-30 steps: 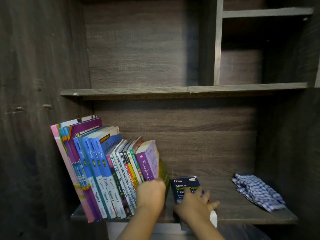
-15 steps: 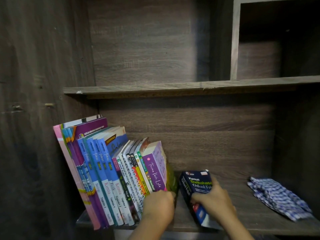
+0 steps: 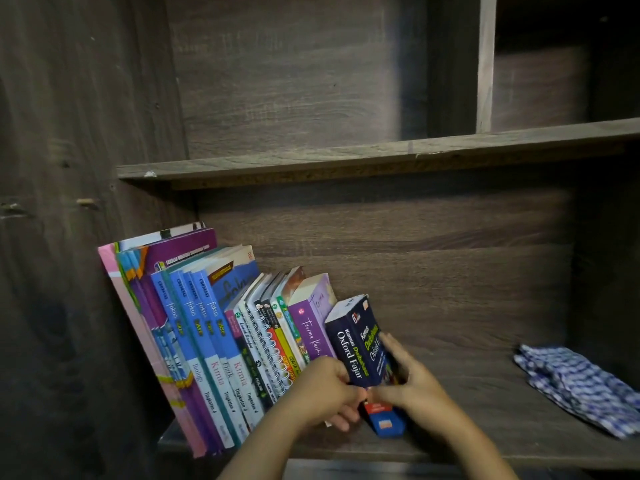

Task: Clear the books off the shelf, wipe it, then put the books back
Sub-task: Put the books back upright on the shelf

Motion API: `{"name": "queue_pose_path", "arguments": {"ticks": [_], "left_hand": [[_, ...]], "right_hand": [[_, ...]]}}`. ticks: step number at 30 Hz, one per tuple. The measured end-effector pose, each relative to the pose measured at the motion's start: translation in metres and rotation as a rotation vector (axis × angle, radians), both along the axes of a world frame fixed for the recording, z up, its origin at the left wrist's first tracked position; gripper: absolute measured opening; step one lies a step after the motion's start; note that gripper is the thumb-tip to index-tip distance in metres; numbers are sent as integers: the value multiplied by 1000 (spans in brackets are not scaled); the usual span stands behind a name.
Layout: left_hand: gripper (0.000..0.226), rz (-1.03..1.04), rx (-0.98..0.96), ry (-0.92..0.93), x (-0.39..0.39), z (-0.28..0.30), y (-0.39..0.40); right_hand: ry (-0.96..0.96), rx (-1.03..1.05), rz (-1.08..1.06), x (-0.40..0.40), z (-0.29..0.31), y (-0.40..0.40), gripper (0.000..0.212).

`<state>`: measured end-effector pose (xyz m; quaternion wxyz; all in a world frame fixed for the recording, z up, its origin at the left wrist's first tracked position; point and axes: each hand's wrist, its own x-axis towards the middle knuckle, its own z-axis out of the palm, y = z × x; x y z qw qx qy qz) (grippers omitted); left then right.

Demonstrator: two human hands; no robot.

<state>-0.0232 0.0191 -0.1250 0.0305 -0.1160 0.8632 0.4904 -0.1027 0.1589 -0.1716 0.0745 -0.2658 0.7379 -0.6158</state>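
A row of books (image 3: pixel 207 341) leans left against the cabinet's side wall on the lower shelf (image 3: pixel 467 438). At its right end stands a thick dark blue dictionary (image 3: pixel 356 344), upright and tilted against a purple book (image 3: pixel 313 327). My right hand (image 3: pixel 412 386) grips the dictionary's right side and front cover. My left hand (image 3: pixel 329 393) holds the bottom of its spine with curled fingers, beside the purple book. A blue-and-white checked cloth (image 3: pixel 575 386) lies folded at the shelf's right end.
An upper shelf board (image 3: pixel 381 157) runs across just above the books, with a vertical divider (image 3: pixel 485 64) standing on it. Dark wooden walls close in on the left and right. Bare shelf lies between the dictionary and the cloth.
The dictionary lay flat under my right hand; it was lifted, stood upright and pushed left against the purple book. My left hand moved from the row onto its spine.
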Motion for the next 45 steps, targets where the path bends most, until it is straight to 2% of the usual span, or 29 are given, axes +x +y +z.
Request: {"name": "queue_pose_path", "arguments": {"ticks": [2,4,6,8,10,13,15,24,38,45], "left_hand": [[22,48,-53,48,-3,0,-1],[26,99,-93,95,-5,1,-2],[28,112,-100,113,-5,3,-2],[29,124,-99,138,-3,3,-1],[31,143,-130,179,-3,3,-2],[27,193,-336,284,-7,4,-6],[21,226,-408,316,-7,5,-7],[20,202,-447,282,-9,1,4],[19,203,-424,278,-12,0,-3],[21,115,-181,255,-8,17,30]], "right_hand": [[-27,276,15,1,13,7,85],[89,654,-13,14,29,8,66],[201,845,-118,26,34,2,60],[246,809,-160,33,31,-7,60],[240,707,-155,34,25,-14,73],[224,619,-157,28,18,-19,86],[239,621,-162,27,16,-21,86],[189,471,-158,27,2,-17,81],[221,447,-183,29,4,-5,77],[195,616,-336,28,17,49,55]]}}
